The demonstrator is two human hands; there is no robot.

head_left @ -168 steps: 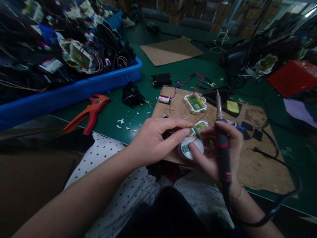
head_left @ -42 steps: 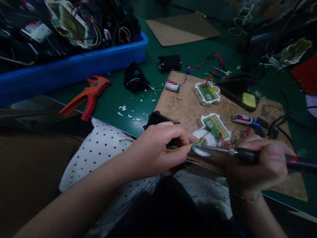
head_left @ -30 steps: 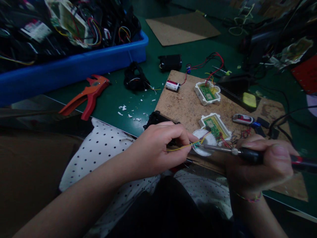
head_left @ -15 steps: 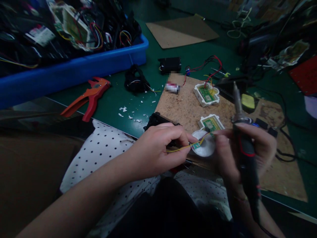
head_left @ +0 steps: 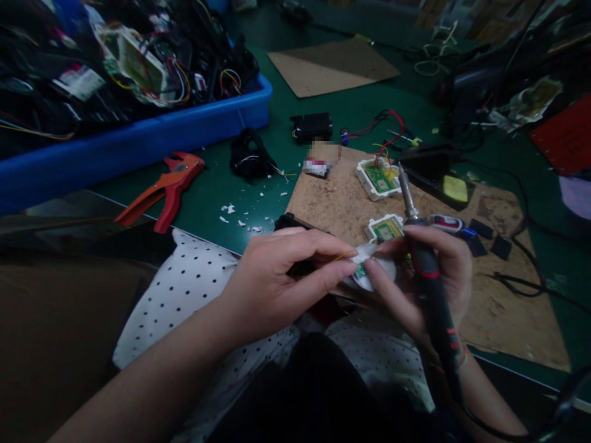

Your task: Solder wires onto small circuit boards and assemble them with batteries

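My left hand [head_left: 290,277] pinches a yellow wire [head_left: 342,256] beside a tiny green circuit board [head_left: 360,271]. A black soldering iron [head_left: 425,271] lies across my right hand [head_left: 443,264], its metal tip pointing up and away. The right thumb and forefinger reach to the other side of the little board, where what they pinch is partly hidden. Under the fingertips is a round white disc [head_left: 386,269]. Just beyond it sits a white housing with a green circuit board [head_left: 385,229], and a second such housing [head_left: 378,178] with red and yellow wires lies farther back.
Orange-red cutters [head_left: 168,184] lie on the green table at left, near a blue bin [head_left: 184,129] full of black parts and wires. White scraps surround a black part [head_left: 252,154]. A yellow sponge [head_left: 455,188] and small black pieces [head_left: 501,248] are at right on the brown board [head_left: 517,320].
My right hand, still holding the soldering iron, has moved left so its thumb and forefinger meet my left fingertips at the small board. The view has shifted slightly.
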